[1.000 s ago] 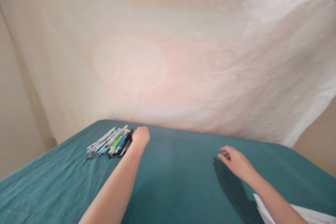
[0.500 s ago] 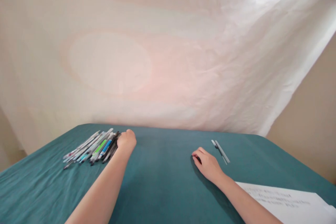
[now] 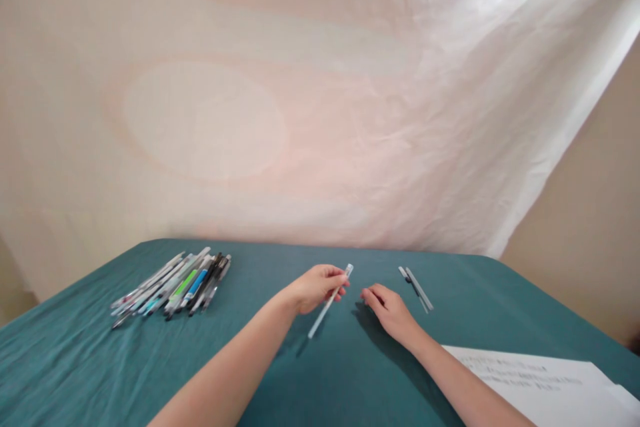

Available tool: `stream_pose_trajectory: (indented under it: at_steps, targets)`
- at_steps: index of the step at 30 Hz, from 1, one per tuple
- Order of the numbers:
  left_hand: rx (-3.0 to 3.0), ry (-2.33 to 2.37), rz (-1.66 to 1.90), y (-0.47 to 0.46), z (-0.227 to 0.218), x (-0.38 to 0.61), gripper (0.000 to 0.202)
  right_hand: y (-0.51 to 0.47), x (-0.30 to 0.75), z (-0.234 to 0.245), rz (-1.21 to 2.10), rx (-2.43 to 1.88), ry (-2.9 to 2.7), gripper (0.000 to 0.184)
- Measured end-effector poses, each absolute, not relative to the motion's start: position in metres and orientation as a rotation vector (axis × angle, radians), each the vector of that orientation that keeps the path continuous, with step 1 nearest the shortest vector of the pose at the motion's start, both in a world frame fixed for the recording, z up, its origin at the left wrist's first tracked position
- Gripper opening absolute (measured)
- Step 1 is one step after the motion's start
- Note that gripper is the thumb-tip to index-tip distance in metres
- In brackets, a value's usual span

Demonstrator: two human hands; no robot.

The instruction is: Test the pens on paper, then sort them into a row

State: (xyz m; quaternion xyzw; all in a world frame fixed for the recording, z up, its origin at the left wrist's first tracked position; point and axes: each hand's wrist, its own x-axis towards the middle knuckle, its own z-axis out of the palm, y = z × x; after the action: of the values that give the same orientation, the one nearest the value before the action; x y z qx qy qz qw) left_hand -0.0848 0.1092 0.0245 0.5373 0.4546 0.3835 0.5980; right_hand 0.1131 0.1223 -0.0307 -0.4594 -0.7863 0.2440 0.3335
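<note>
My left hand (image 3: 316, 286) is over the middle of the teal table, its fingers pinched around a white pen (image 3: 330, 301) that slants down to the left. My right hand (image 3: 389, 311) rests just to the right of it with its fingers loosely curled and spread, holding nothing; its fingertips are a short gap from the pen's upper end. A pile of several pens (image 3: 173, 281) lies at the far left of the table. Two pens (image 3: 416, 288) lie side by side to the right of my right hand.
The table is covered with a teal cloth (image 3: 100, 360). A printed white sheet of paper (image 3: 540, 383) lies at the near right corner. A pale wrinkled fabric backdrop (image 3: 300, 113) hangs behind the table's far edge.
My left hand has left the pen pile and moved right to the table's middle with a white pen in it. My right hand has stayed almost in place.
</note>
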Motion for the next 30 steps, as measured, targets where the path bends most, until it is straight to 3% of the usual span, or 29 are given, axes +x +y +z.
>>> stream_pose_trajectory:
  at_steps: [5,10,18,22,28,30]
  targets:
    - [0.817,0.853,0.945,0.097,-0.001,-0.044,0.017,0.124,0.113,-0.030,1.116,-1.037,-1.726,0.053]
    - [0.717,0.802,0.869,0.090,-0.016,-0.031,0.023,0.122,0.114,-0.026,1.197,-0.994,-1.707,0.041]
    - [0.618,0.702,0.833,0.088,-0.015,-0.034,0.020,0.125,0.112,-0.031,1.213,-0.987,-1.615,0.044]
    - [0.573,0.717,0.872,0.089,-0.013,-0.036,0.019,0.131,0.114,-0.038,1.106,-1.029,-1.414,0.041]
    - [0.577,0.706,0.899,0.090,-0.013,-0.039,0.017,0.144,0.132,-0.041,0.600,-1.270,-1.646,0.018]
    - [0.588,0.700,0.895,0.091,-0.013,-0.040,0.018,0.148,0.142,-0.039,0.559,-1.327,-1.839,0.026]
